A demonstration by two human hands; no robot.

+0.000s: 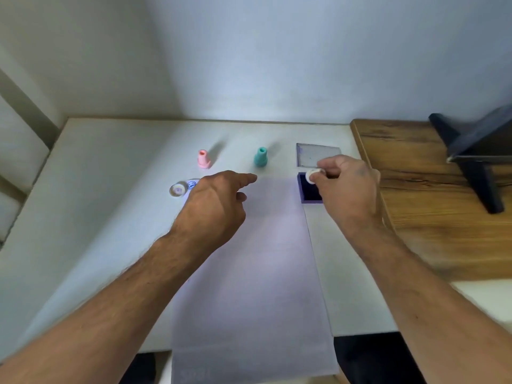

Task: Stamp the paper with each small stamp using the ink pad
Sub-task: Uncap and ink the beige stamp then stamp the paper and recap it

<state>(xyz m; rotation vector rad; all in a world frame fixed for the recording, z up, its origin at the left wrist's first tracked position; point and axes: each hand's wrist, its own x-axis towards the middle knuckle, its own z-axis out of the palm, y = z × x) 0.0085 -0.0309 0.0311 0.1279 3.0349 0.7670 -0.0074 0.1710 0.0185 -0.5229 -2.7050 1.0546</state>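
Pinching white stamp (313, 175) over ink pad (307, 192): right hand (343, 184); left hand (216, 200) relaxed, forefinger out; pink stamp (203, 159), teal stamp (260, 157) behind.

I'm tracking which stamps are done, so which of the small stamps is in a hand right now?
The white stamp, pinched by the right hand over the ink pad. The pink stamp and teal stamp stand untouched on the table.

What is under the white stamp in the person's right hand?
The open dark blue ink pad lies just below the white stamp pinched by the right hand. That hand covers the pad's right part, so contact cannot be seen.
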